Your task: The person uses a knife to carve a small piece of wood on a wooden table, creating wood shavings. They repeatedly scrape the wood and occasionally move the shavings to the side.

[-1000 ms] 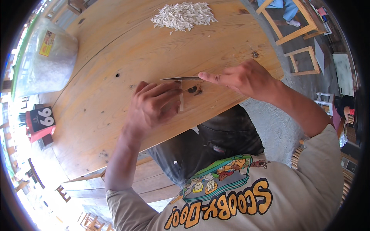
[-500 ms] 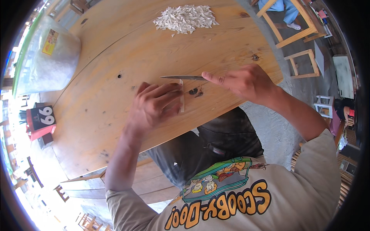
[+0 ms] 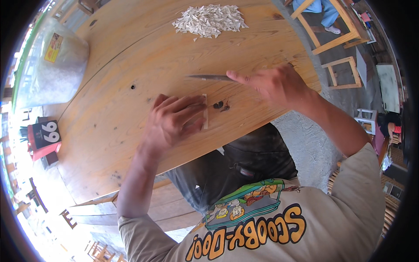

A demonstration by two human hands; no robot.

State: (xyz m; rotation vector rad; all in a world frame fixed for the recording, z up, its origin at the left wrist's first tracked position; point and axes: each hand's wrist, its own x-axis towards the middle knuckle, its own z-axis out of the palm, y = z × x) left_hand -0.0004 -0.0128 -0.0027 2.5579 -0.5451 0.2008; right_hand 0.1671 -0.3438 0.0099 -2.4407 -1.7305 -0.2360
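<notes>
My left hand (image 3: pixel 174 115) rests on the wooden table (image 3: pixel 118 65), its fingers curled onto a narrow pale strip (image 3: pixel 205 122) that lies roughly at right angles to the table's near edge. My right hand (image 3: pixel 275 87) grips a knife (image 3: pixel 205 77), index finger stretched along it, the blade pointing left above the strip's far end and apart from it. A heap of small white triangular pieces (image 3: pixel 209 21) lies at the far side of the table. Beside the strip is a dark knot in the wood (image 3: pixel 221 105).
A big clear plastic bag (image 3: pixel 52 70) and a red-and-black holder (image 3: pixel 46 139) sit at the left. Wooden frames (image 3: pixel 340 72) and a white stool (image 3: pixel 366 120) stand at right, with a person's blue-trousered legs (image 3: pixel 325 13). Another person in red (image 3: pixel 390 129) appears at the right rim.
My right hand and the knife have risen toward the far side, and the blade has moved away from the strip's end. My left hand has hardly moved.
</notes>
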